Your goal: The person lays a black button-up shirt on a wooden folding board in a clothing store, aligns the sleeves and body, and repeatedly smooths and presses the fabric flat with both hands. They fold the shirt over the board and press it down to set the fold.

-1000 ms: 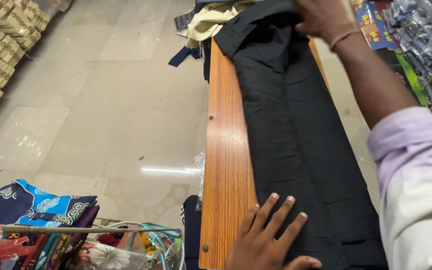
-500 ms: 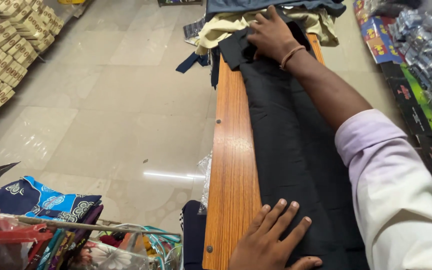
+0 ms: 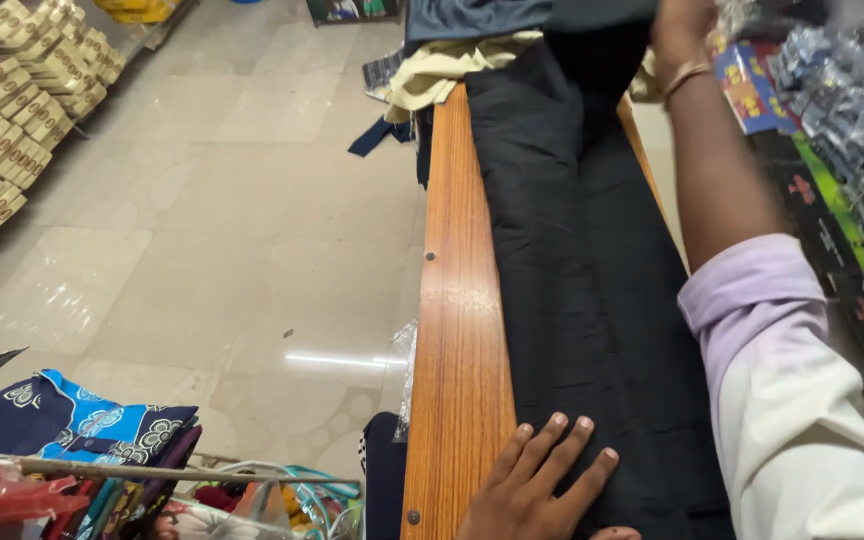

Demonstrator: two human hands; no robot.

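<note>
Your left hand (image 3: 542,485) lies flat, fingers spread apart, pressing the near end of the long black cloth garment (image 3: 592,280) where it meets the bare strip of the narrow polished wooden counter (image 3: 457,330). The garment runs lengthwise down the counter, well smoothed, with a soft crease up its middle. Your right hand (image 3: 680,28), a thin bangle (image 3: 687,75) at the wrist and a pale lilac rolled sleeve (image 3: 752,300) behind it, is stretched to the far end and sits on the cloth there; it looks closed on the fabric, but the hand is cut by the top edge, so you cannot tell for sure how the fingers lie. This reads as the laying-out and straightening stage of a fold: one end pinned, the other drawn taut. The next move, as I judge it, calls for your left palm to keep its weight down while the far end is lifted evenly, so the crease stays true. Beyond the far end sit a crumpled cream cloth (image 3: 442,75) and a grey-blue folded piece (image 3: 472,18); packets in clear wrap (image 3: 852,100) line your right.
</note>
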